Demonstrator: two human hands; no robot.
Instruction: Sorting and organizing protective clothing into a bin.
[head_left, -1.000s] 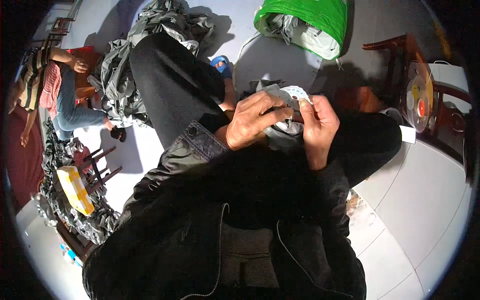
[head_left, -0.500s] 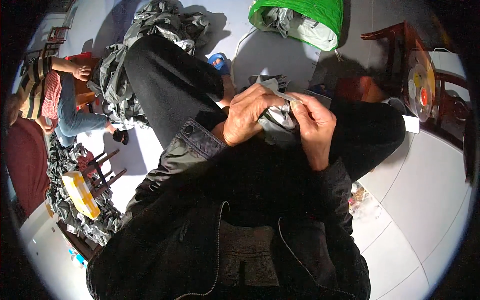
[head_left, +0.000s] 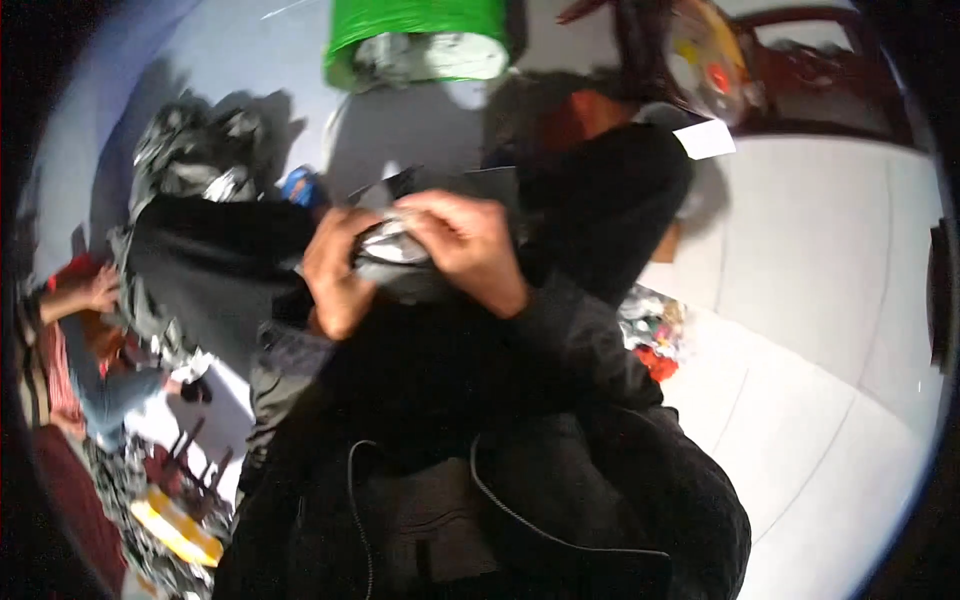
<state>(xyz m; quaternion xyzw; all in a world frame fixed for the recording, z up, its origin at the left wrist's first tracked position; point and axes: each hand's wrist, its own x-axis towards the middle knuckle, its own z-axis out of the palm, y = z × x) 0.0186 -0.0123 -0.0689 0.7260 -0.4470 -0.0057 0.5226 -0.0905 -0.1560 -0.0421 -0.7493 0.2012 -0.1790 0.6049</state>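
Observation:
Above my lap, a crumpled grey cloth-like piece [head_left: 393, 247] with a bright, shiny fold is pinched between both hands. My left hand [head_left: 338, 268] is closed on its left side, fingers bent. At its upper edge, the thumb and fingers of my right hand [head_left: 468, 245] are pressed together. The picture is smeared by motion, so the exact fingertip contact is hard to make out. More dark grey material [head_left: 490, 183] lies just beyond the hands, over my black trousers.
A green bag [head_left: 420, 45] with grey pieces inside stands ahead. Crumpled grey material [head_left: 200, 150] is heaped at left. Another person's hand [head_left: 98, 290] shows at far left, near a yellow-and-white object [head_left: 175, 527]. A round fan-like object [head_left: 712, 65] and small scraps [head_left: 655, 330] are at right.
My view has swung, so the surroundings sit further left or lower in the picture. Both hands keep hold of the grey piece; my right hand now lies more across its top.

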